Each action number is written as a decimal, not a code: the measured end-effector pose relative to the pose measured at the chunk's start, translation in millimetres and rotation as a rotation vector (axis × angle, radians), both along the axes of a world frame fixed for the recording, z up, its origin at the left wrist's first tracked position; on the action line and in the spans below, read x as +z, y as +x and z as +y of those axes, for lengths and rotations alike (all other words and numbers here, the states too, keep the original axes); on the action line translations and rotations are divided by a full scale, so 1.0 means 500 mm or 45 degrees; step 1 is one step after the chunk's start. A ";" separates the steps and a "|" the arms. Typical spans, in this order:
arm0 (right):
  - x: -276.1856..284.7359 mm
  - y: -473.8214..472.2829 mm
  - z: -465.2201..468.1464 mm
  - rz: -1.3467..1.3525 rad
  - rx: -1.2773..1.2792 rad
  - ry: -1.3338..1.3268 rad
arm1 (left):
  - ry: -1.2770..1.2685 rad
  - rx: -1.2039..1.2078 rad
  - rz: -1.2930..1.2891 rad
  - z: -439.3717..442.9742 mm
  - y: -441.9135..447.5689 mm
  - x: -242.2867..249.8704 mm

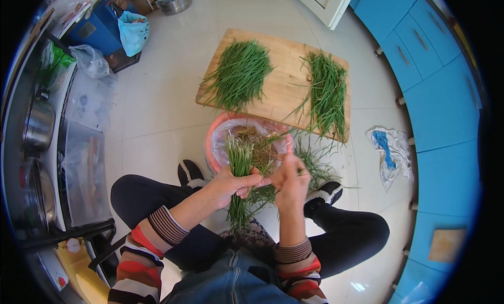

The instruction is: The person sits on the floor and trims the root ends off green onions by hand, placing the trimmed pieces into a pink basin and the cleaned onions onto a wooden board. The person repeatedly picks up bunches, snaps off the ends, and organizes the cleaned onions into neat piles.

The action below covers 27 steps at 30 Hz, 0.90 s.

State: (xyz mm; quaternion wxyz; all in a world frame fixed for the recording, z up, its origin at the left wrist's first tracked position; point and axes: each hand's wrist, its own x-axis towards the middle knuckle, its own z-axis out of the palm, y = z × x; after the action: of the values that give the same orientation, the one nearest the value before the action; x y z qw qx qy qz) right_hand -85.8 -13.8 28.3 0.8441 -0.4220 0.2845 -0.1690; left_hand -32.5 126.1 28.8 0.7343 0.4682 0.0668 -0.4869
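My left hand (232, 185) is closed around an upright bundle of green chives (239, 158), its pale stem ends pointing away from me. To its right my right hand (290, 178) is blurred, fingers curled, with a thin bit of green near its fingertips. Under both hands is a pink basin (212, 162) lined with a clear plastic bag, holding brownish trimmings (260, 146). Beyond it lies a wooden board (287, 83) with a large pile of chives (244, 73) on the left and a looser pile (327, 91) on the right.
Loose chives (313, 162) lie on the floor right of the basin, by my shoe (331, 189). A crumpled plastic bag (391, 154) lies near the blue cabinets (441, 107). On the left stand a shelf with pots (39, 122) and a clear storage box (86, 178). A lidded pot (175, 2) sits far back.
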 end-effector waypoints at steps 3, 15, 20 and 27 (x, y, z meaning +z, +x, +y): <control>-0.001 -0.004 -0.018 0.003 -0.062 0.030 | 0.009 -0.005 -0.015 0.002 0.001 0.001; -0.002 -0.005 -0.005 0.075 0.207 -0.559 | 0.039 -0.138 -0.126 -0.002 -0.009 -0.004; 0.001 -0.005 0.013 0.158 0.282 -0.439 | -0.015 -0.226 -0.180 0.000 -0.016 -0.008; -0.006 -0.012 -0.021 0.079 0.251 0.182 | -0.015 0.367 0.298 -0.011 -0.006 -0.022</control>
State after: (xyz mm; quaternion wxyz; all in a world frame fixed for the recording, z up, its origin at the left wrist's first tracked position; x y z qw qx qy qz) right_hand -91.5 -24.2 25.3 0.8753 -0.3917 0.2789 -0.0511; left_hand -35.7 120.5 17.8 0.7865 0.3895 0.2155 -0.4282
